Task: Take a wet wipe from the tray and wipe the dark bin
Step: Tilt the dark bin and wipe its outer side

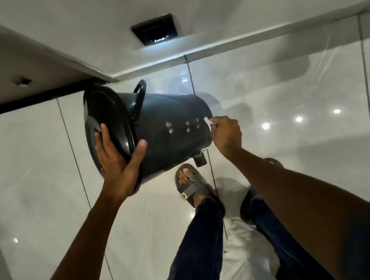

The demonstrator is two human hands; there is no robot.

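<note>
The dark bin (169,127) is tipped on its side above the floor, lid end to the left, base to the right. My left hand (118,159) grips the lid end, fingers across the black lid (103,116) and thumb on the bin's side. My right hand (225,133) is closed at the base rim, pinching a small white wet wipe (209,121) of which only a corner shows. A foot pedal (199,158) sticks out under the base. The tray is out of view.
Glossy white floor tiles (293,152) lie below. My sandalled foot (193,186) stands just under the bin's base. A white wall base with a dark square vent (154,30) runs along the top, and a cabinet edge (25,65) sits at the upper left.
</note>
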